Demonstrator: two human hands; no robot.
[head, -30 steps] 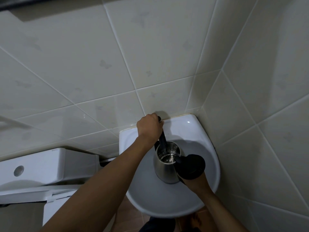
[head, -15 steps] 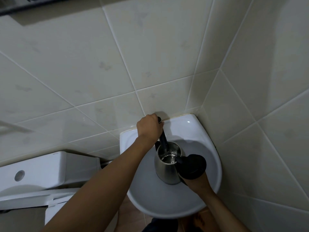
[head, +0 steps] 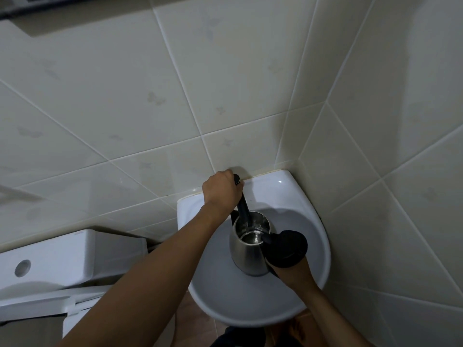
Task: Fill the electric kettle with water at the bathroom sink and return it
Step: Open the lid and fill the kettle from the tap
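Observation:
A stainless steel electric kettle [head: 246, 256] stands upright inside the white corner sink [head: 323, 249], its black lid [head: 288, 247] swung open to the right. My right hand [head: 298, 274] grips the kettle's handle, mostly hidden under the lid. A black tap spout [head: 243, 209] reaches down over the kettle's open mouth, and water glints inside the kettle. My left hand [head: 220, 191] is closed on the black tap handle at the back of the sink.
Tiled walls meet in a corner right behind the sink. A white toilet cistern [head: 62, 256] with a round flush button stands to the left, its lid below. Brown floor tiles show under the sink.
Hands and kettle hold their positions. The view has shifted slightly.

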